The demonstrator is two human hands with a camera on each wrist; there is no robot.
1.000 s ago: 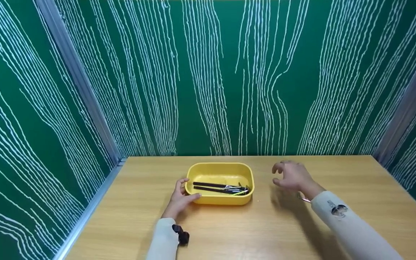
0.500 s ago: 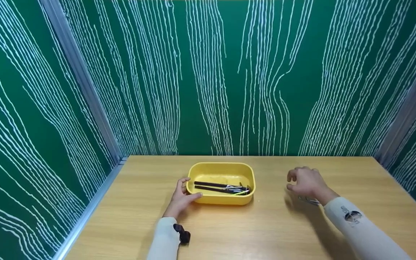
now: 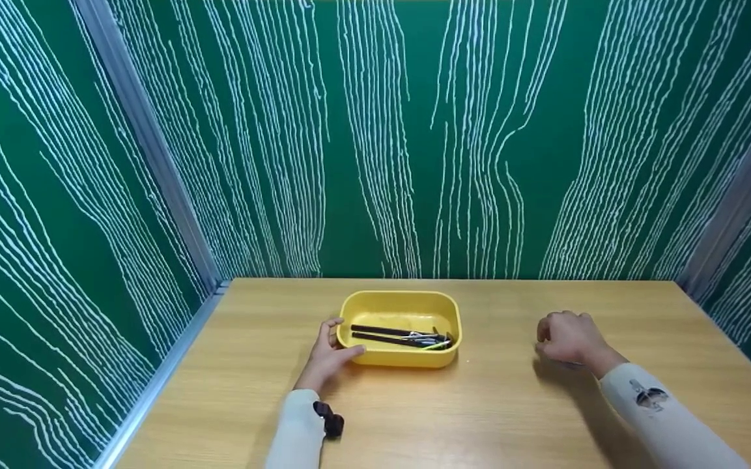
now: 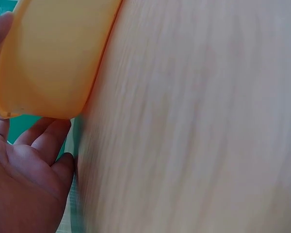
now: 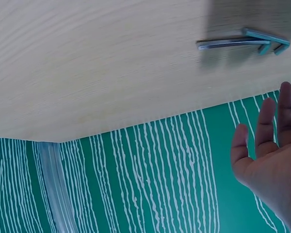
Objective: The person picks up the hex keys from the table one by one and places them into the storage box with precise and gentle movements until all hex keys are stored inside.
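Observation:
At the left end of a yellow plastic tub (image 3: 408,359), my left hand (image 3: 326,360) grips it, thumb over the front rim and fingers along the end wall. The left wrist view shows those fingers (image 4: 51,138) against the tub's end. Inside the tub lie two black sticks (image 3: 378,330), with thin metal pieces and a yellow-green strip (image 3: 437,345) at their right end. My right hand (image 3: 570,337) hovers over the table to the right, fingers loosely bent and holding nothing. Below it, two metal hex keys (image 5: 233,43) lie close together on the wood, mostly hidden in the head view.
The wooden table (image 3: 427,417) ends at a green wall (image 3: 375,130) covered with white wavy lines. Grey metal posts (image 3: 154,150) stand at the corners. A tiny light speck (image 3: 467,361) lies right of the tub.
My right hand has moved right and toward me, now covering the hex keys in the head view, its fingers bent further out of sight. The left hand and tub stay put.

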